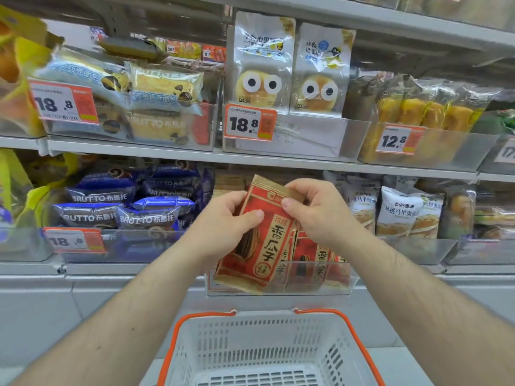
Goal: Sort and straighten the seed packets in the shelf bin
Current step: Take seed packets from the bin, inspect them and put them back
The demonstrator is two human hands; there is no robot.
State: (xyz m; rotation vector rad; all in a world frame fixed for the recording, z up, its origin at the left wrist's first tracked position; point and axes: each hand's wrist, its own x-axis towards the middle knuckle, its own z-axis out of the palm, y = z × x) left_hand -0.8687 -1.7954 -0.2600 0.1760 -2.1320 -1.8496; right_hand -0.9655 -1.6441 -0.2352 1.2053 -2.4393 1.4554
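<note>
Packet: red-and-gold foil seed packet (260, 235) is tilting above the clear plastic shelf bin (345, 277).
Grip: left hand (225, 221) and right hand (315, 210) are both grasping it.
Handling: likely light, crinkly, slippery; hold by edges.

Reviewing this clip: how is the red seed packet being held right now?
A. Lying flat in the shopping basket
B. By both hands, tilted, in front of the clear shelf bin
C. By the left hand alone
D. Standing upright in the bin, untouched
B: the left hand and right hand both grip the tilted red seed packet in front of the clear shelf bin.
</note>
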